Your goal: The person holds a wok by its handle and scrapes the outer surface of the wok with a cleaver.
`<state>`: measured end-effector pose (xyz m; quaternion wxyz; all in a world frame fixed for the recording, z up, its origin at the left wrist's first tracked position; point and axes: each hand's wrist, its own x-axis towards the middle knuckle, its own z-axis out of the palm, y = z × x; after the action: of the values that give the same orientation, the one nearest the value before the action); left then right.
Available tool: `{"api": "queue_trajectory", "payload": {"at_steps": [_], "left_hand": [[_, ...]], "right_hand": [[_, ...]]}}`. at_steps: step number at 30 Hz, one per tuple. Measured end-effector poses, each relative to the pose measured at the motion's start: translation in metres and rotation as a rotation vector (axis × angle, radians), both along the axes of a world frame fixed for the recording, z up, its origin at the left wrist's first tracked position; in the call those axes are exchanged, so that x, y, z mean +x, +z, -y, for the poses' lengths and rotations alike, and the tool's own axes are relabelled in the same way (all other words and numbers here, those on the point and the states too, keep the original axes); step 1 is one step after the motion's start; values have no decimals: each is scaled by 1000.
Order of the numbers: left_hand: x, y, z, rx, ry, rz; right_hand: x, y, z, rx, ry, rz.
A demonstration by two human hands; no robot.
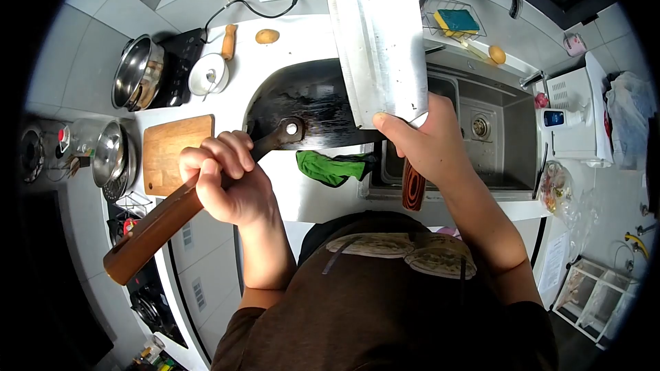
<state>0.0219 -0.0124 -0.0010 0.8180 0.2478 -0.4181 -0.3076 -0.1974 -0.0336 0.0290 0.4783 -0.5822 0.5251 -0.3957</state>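
- Spanning the middle of the view, the white counter point(309, 199) runs beneath everything else.
- The steel sink point(491, 158) is set into it on the right.
- The black pan point(289, 96) is at the centre, its brown handle point(148, 233) slanting down to the left; whether it rests on the counter I cannot tell.
- The cleaver point(378, 41) stands upright in view, blade up, overlapping the pan's right part; whether the two touch is unclear. Its dark-striped handle point(412, 192) points down by the sink's left edge.
- The wooden board point(172, 154) lies on the counter, left of the pan.
- The left hand point(230, 182) is curled round the pan's handle.
- The right hand point(433, 141) grips the cleaver where blade meets handle, thumb against the blade's lower end, most fingers hidden.
- A green and black cloth point(333, 167) lies crumpled just below the pan.
- A white bowl point(208, 74) sits above the board.
- A yellow-and-green sponge point(457, 22) sits in the wire rack point(474, 31) behind the sink.
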Motion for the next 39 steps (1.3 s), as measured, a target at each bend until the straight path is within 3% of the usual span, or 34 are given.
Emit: {"api": "queue_trajectory", "payload": {"at_steps": [27, 39], "left_hand": [[-4, -1, -1, -15, 5, -12], [-6, 0, -2, -18, 6, -20]], "right_hand": [[-1, 11, 1, 162, 9, -41], [-2, 2, -1, 99, 13, -46]]}}
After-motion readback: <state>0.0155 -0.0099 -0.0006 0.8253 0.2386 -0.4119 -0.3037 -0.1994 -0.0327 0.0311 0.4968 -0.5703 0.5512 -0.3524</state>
